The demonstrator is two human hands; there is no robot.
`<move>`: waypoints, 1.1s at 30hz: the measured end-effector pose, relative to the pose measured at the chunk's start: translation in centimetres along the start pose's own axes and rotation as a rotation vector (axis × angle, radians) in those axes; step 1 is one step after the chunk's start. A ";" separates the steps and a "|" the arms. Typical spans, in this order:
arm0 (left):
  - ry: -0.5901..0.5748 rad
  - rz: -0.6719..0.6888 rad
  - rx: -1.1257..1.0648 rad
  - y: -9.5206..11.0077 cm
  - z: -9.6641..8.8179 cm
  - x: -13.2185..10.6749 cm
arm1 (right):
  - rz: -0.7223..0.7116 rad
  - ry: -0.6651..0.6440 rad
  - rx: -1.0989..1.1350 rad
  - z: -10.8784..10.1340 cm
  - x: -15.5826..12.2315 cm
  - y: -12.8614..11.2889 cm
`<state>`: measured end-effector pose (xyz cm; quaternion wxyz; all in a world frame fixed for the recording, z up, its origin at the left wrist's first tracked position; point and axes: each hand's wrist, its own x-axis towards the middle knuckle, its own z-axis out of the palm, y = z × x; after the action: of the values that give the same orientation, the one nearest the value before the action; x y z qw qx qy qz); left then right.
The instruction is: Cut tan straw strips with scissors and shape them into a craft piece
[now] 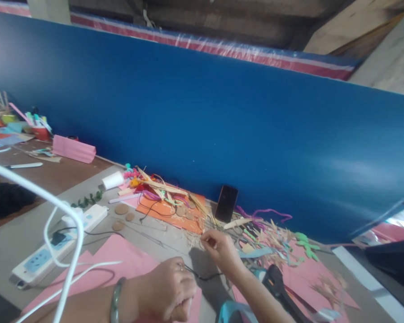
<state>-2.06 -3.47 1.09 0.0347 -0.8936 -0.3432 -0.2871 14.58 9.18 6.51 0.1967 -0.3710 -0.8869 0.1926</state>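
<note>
My left hand [168, 287], with a bangle at its wrist, is closed low in the middle, above pink paper [117, 255]. Its fingers curl downward, and what they grip is hidden. To its right, my right hand [222, 251] reaches over the grey table with thumb and fingers pressed together. It is nearest to a litter of thin straw-coloured scraps [193, 237], in front of a dark phone [226, 203] leaning on the blue partition. Anything in that pinch is too small to make out. A black glue gun [276, 282] lies beside my right forearm.
A white power strip [62, 244] lies at left, with a white cable [70, 211] crossing the foreground. Orange paper [171, 211] bears craft scraps near a white paper cup [113, 180]. Cork-coloured discs [121, 209] lie nearby. The blue partition [202, 125] bounds the table's far side.
</note>
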 end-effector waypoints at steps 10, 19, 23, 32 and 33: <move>0.043 -0.187 -0.030 -0.7 -0.6 0.3 | 0.089 -0.120 -0.128 3.7 4.0 1.0; 0.205 -0.716 -0.349 -2.4 -1.9 0.8 | 0.144 -0.116 0.104 2.7 4.2 0.7; 0.409 -0.972 -0.650 -3.9 -0.6 0.6 | 0.147 -0.167 0.313 2.2 3.6 -0.1; 0.520 -1.169 -1.125 -5.2 0.3 0.8 | 0.103 -0.257 0.554 3.7 2.8 -1.6; 0.528 -1.186 -1.105 -5.2 0.2 0.8 | 0.101 -0.247 0.555 3.7 2.8 -1.6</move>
<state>-4.82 1.03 0.62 -0.4834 -0.3584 -0.5458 -0.5830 10.05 9.47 4.68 0.1716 -0.3207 -0.7979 0.4806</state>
